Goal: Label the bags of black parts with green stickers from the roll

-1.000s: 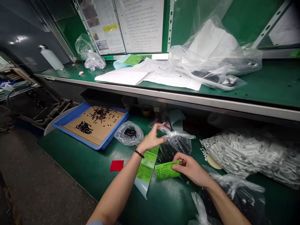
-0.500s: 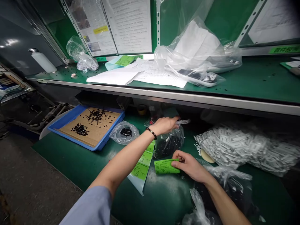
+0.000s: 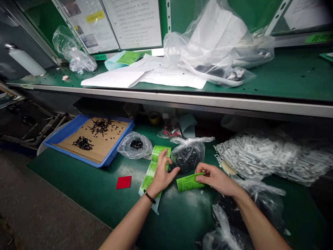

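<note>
A green bench mat (image 3: 78, 180), smooth and slightly dusty, seen from above with two bare forearms reaching in.

The left hand (image 3: 162, 173), a dark bead bracelet at its wrist, lies loosely spread on a strip (image 3: 152, 169) of glossy lime-green printed labels on pale backing. The fingers rest on the strip's upper end and the thumb is held apart, pointing toward the right hand.

The right hand (image 3: 215, 178) is pinched closed on one loose label (image 3: 188, 182), a small green rectangle with black print. Thumb and fingertips grip its right end, and its free end points at the left thumb, near it but apart.

Just beyond the gap between the hands sits a tied bag (image 3: 188, 158) of thin crinkled clear plastic, knotted at the top and filled with small black parts. Beyond the left hand lies a small bag (image 3: 134, 146), clear, with a dark clump inside.

Further out to the left is a shallow blue plastic tray (image 3: 114, 158) lined with brown cardboard (image 3: 99, 146) and scattered with tiny black pieces. A flat red square (image 3: 123, 182) lies just left of the left wrist.

To the right of the right hand spreads a wide clear sack (image 3: 273, 156) of small white blocks. Crumpled clear wrap (image 3: 260, 198) lies around the right forearm.
</note>
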Motion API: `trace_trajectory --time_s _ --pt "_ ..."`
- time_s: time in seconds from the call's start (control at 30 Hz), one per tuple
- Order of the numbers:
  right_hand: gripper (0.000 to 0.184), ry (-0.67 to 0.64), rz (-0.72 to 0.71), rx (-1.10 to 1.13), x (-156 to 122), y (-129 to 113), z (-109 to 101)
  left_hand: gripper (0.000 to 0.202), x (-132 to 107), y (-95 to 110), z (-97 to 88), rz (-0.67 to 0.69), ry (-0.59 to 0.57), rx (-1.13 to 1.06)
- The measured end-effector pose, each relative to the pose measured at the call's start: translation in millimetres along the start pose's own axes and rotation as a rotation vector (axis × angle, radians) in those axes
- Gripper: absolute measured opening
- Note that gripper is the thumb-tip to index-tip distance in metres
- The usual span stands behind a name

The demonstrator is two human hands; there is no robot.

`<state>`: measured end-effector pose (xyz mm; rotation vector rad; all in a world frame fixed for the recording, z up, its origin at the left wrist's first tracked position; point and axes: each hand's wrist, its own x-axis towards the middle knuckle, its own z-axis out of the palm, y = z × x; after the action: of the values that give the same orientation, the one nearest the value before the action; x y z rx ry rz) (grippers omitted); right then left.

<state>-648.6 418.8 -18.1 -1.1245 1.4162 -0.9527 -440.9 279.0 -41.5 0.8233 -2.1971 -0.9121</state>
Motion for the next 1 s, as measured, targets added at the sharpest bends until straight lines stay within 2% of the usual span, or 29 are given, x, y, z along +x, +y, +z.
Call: trace_trajectory --time_s 0.07,0.13,0.23,0.37,0.43,0.5,0.6,0.67,0.73,0.87,1.0 --pt "0.030 -0.004 -0.010 -0.010 6.5 0.9 0.8 0.014 8.0 -6.4 9.8 -0.018 -0.013 -0.066" --pt "0.031 0.014 -0.038 0.009 15.0 2.3 2.0 0.018 24.3 -8.4 10.3 0.016 -0.013 -0.105" --pt "0.031 0.053 -0.084 0.043 27.8 6.8 2.9 0.035 43.7 -8.4 -1.0 0.065 -0.072 -0.072" --pt "0.033 0.144 -0.084 0.038 41.8 17.0 2.3 0.059 49.7 -12.5 -10.8 0.032 -0.135 -0.097" --pt "0.034 0.210 -0.079 0.027 47.1 21.9 2.0 0.059 50.0 -15.5 -9.9 -0.026 -0.152 -0.138" --pt "0.035 0.252 -0.081 0.023 51.5 25.5 1.5 0.049 51.5 -17.1 -7.8 -0.077 -0.137 -0.144" --pt "0.036 0.298 -0.073 -0.026 57.7 28.9 -0.6 0.041 56.2 -16.3 -6.4 -0.083 -0.116 -0.129" --pt "0.037 0.333 -0.073 -0.066 62.6 30.9 -2.6 0.039 59.3 -15.1 -7.0 -0.066 -0.144 -0.137" --pt "0.035 0.377 -0.077 -0.091 68.1 33.2 -3.9 0.040 61.4 -15.0 -6.9 -0.053 -0.167 -0.149" --pt "0.032 0.533 -0.047 -0.209 79.0 36.0 0.2 0.057 62.9 -21.3 0.4 -0.048 -0.169 -0.136" --pt "0.025 0.680 -0.040 -0.432 88.6 34.2 12.1 0.056 65.5 -30.7 12.0 -0.069 -0.150 -0.159"
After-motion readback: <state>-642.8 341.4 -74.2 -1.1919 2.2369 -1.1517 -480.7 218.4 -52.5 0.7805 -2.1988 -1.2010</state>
